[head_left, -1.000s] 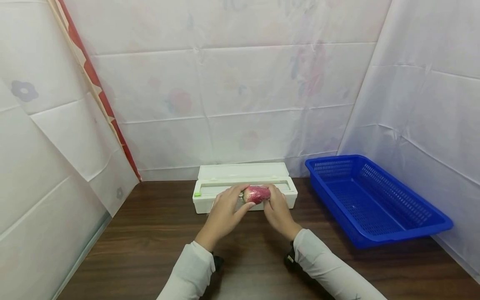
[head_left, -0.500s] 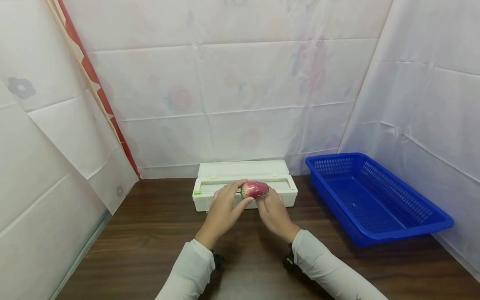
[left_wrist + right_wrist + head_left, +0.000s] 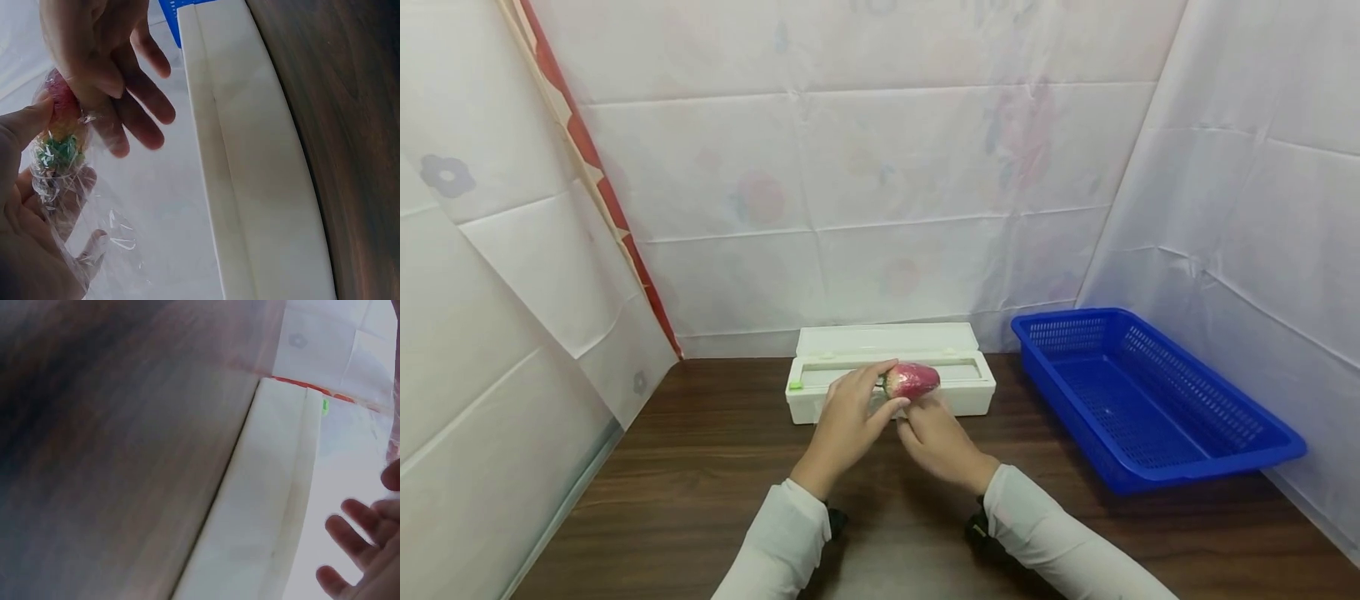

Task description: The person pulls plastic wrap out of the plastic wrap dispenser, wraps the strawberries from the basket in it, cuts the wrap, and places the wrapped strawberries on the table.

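Observation:
A red tapered fruit [image 3: 913, 380] with a green leafy end is wrapped in clear cling film [image 3: 122, 240]. My left hand [image 3: 846, 421] pinches it between thumb and fingers near the leafy end. Loose film hangs below the leaves, over the left fingers, in the left wrist view. Just under the fruit, my right hand [image 3: 942, 440] reaches in, its fingers fairly straight and touching the film. In the right wrist view, several right fingers [image 3: 353, 540] are spread and loosely bent. Behind both hands stands a long white cling film dispenser [image 3: 972, 400], its lid raised.
A blue plastic basket [image 3: 1157, 479] with perforated sides sits to the right on the dark wood table [image 3: 700, 483]. A green slider [image 3: 795, 386] marks the dispenser's left end. White patterned sheeting [image 3: 895, 167] encloses the back and sides.
My right hand has moved left and down from the fruit's tip to beneath it. My left hand keeps its grip, and the fruit has risen slightly and tilted.

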Motion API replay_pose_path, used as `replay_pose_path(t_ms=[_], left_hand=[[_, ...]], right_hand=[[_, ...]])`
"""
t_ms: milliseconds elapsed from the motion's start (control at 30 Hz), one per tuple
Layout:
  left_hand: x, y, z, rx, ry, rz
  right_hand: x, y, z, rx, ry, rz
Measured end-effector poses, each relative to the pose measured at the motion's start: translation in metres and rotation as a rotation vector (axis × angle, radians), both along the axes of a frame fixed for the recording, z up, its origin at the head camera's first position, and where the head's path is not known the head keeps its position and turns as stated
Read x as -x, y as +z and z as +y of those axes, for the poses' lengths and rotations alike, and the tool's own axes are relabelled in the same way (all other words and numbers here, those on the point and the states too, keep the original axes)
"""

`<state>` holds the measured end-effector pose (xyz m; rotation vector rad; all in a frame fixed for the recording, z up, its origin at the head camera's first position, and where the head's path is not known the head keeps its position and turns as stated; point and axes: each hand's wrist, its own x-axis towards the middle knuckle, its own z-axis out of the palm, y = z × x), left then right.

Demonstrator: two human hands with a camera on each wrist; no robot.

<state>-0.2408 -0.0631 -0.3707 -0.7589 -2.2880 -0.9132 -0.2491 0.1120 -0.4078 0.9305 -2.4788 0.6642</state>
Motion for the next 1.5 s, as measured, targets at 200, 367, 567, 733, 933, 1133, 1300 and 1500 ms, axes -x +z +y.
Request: replay_pose_path(t_ms=[200, 367, 567, 733, 933, 1133, 1300, 1500], left_hand=[[-0.001, 0.000, 0.001, 0.025, -0.030, 0.004], [-0.001, 0.004, -0.005, 0.004, 0.005, -0.010], [0.000, 0.008, -0.013, -0.005, 0.025, -0.030], [0.001, 0.008, -0.015, -0.006, 0.018, -0.047], [0.002, 0.011, -0.017, 0.011, -0.025, -0.039], [0.003, 0.010, -0.020, 0.059, -0.049, 0.027], [0.003, 0.011, -0.021, 0.070, -0.047, 0.032], [0.003, 0.010, -0.021, 0.046, -0.067, 0.035]], right_hand=[[-0.006, 0.001, -0.002, -0.124, 0.033, 0.038], [0.007, 0.004, 0.010, -0.024, 0.138, 0.062], [0.015, 0.022, 0.034, 0.328, 0.077, -0.111], [-0.003, 0.058, 0.038, 0.595, 0.090, -0.184], [0.002, 0.063, 0.048, 0.578, 0.181, -0.249], [0.018, 0.044, 0.055, 0.512, 0.241, -0.339], [0.019, 0.041, 0.056, 0.492, 0.278, -0.352], [0.017, 0.045, 0.055, 0.474, 0.289, -0.374]])
